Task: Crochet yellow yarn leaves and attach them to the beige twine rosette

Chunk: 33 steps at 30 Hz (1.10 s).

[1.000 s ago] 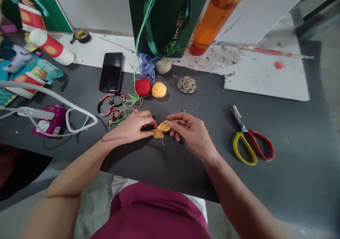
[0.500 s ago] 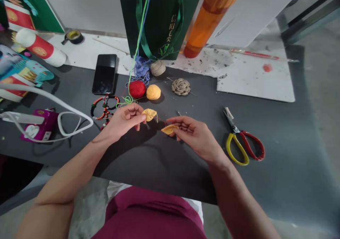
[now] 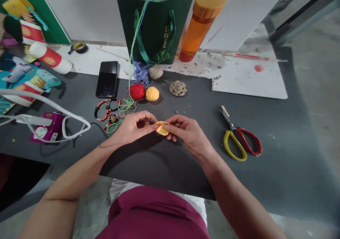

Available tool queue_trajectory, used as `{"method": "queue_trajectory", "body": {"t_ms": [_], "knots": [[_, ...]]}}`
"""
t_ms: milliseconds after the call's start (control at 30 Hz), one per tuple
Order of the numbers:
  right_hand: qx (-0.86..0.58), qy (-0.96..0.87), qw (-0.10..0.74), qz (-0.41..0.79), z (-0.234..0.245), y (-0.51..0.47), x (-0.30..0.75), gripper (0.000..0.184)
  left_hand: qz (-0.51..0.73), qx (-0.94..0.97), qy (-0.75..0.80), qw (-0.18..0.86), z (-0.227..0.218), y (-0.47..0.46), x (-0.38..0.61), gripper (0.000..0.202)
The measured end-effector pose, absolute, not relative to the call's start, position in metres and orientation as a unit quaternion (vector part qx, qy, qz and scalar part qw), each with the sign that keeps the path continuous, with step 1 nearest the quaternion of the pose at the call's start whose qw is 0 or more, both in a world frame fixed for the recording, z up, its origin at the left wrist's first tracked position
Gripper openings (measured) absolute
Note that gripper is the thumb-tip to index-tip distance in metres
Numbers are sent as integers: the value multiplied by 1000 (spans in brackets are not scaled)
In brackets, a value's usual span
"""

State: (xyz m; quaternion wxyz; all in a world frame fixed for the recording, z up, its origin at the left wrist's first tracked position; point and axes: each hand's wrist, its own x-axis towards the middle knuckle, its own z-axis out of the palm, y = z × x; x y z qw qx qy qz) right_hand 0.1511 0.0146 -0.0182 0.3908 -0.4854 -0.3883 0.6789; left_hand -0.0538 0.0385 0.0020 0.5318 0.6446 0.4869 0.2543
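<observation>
Here we are at the desk (image 3: 159,164), and both hands are in close at the centre: the left hand (image 3: 135,128) and the right hand (image 3: 188,134) are nearly meeting, fingers curled and closed in a pinch on a small yellow crocheted piece (image 3: 162,129), which sits right between the two sets of fingertips, held just above the dark surface. Just beyond the left hand lies a loose loop of green cord (image 3: 114,126), with a tangle of pale green thread (image 3: 128,106) beside it and beaded bracelets (image 3: 106,109) in red and black next to that. Up ahead, a red yarn ball (image 3: 137,91) sits touching distance from a yellow yarn ball (image 3: 152,94), with a coiled tan cord rosette (image 3: 177,88) off to the right. Behind them are blue yarn (image 3: 140,73) and a ball of beige twine (image 3: 156,72). Out to the right lie scissors (image 3: 237,139) with yellow and red handles. Over on the left, a black phone (image 3: 107,79) rests face up near a magenta power strip (image 3: 47,127) crossed by a white cable (image 3: 45,101). At the back stand a dark green paper bag (image 3: 154,26) and an orange tube (image 3: 199,26).
</observation>
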Motion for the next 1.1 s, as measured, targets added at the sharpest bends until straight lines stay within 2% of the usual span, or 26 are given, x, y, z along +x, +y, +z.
{"method": "queue_trajectory", "body": {"t_ms": [167,367,600,800,867,933,1033,1100], "knots": [[-495,-389,408,661,-15,18,162,44,324,682,497,427,6,48,-74,21],[-525,-377,419,638,-9,21,172,50,411,630,581,310,11,59,-109,29],[-559,-353,464,590,-6,26,193,50,181,712,660,158,25,57,-132,26],[-592,-366,503,513,-7,30,214,49,81,780,615,79,31,60,-140,27],[-599,-367,524,482,-9,31,220,48,71,776,620,90,34,63,-145,28],[-597,-368,537,469,-11,31,224,46,82,768,618,148,39,62,-151,35],[-592,-379,534,470,-13,30,226,45,161,757,585,243,49,49,-158,54],[-589,-383,530,474,-12,28,224,43,183,759,573,248,55,30,-160,56]]}}
